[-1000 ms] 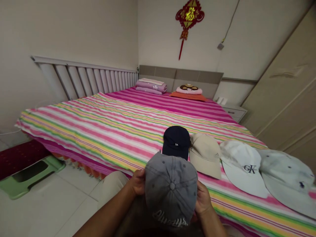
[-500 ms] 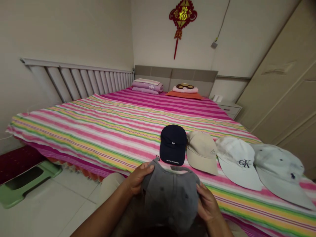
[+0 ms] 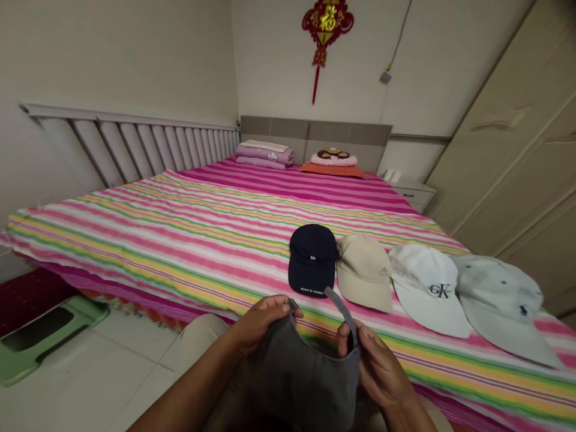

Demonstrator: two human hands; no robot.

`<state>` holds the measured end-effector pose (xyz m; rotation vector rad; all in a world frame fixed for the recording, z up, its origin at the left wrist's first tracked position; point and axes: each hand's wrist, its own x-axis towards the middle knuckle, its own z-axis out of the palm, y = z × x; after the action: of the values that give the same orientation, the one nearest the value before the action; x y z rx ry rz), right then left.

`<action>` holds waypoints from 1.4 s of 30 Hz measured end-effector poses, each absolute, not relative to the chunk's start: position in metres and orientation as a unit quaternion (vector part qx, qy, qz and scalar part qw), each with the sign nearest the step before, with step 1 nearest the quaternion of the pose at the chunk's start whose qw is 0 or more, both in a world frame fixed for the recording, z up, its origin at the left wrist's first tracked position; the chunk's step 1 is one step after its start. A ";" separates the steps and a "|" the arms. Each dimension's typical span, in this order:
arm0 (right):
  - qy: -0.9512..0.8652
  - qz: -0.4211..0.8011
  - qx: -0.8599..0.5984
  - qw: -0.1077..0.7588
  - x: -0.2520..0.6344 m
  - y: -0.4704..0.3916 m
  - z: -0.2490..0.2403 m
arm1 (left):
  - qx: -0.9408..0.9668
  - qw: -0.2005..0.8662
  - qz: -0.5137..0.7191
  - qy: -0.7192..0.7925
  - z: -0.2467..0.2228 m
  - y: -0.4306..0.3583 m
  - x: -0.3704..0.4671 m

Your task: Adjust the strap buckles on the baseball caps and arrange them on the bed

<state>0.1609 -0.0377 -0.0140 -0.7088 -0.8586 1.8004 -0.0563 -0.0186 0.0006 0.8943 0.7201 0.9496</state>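
A dark grey baseball cap (image 3: pixel 310 378) is held low in front of me, its back opening facing away over the bed edge. My left hand (image 3: pixel 265 321) pinches the cap at the left end of the opening, by the small metal buckle (image 3: pixel 293 305). At the other end, my right hand (image 3: pixel 375 360) grips the rim beside the loose strap (image 3: pixel 341 309), which sticks up and to the left. Just beyond lie a navy cap (image 3: pixel 312 258), a beige cap (image 3: pixel 364 270), a white cap (image 3: pixel 425 285) with letters, and a pale grey-green cap (image 3: pixel 499 300), side by side in a row.
The caps lie on a bed with a striped sheet (image 3: pixel 180 228). Folded purple bedding (image 3: pixel 265 156) and a pink and orange pile (image 3: pixel 333 165) sit by the headboard (image 3: pixel 346 135). A green stool (image 3: pixel 49 339) stands on the tiled floor at left; a wardrobe (image 3: pixel 508 150) is at right.
The grey cap has tipped and sunk lower, and its strap now stands up free of the buckle side. My left hand has moved to the buckle; the right fingers have come round the strap's base.
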 end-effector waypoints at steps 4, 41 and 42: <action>-0.359 0.725 -0.304 0.503 0.159 -0.034 -0.008 | 0.419 0.730 0.442 0.310 0.005 -0.018 -0.050; -0.350 0.787 -0.310 0.403 0.131 -0.024 -0.005 | 0.347 0.799 0.440 0.218 -0.007 -0.019 -0.024; -0.346 0.794 -0.301 0.398 0.131 -0.024 -0.006 | 0.342 0.802 0.442 0.214 -0.008 -0.019 -0.024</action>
<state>0.1308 -0.0237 -0.0061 -0.7629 -0.8768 2.0101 -0.0240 -0.0189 -0.0082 0.7325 0.4579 0.9471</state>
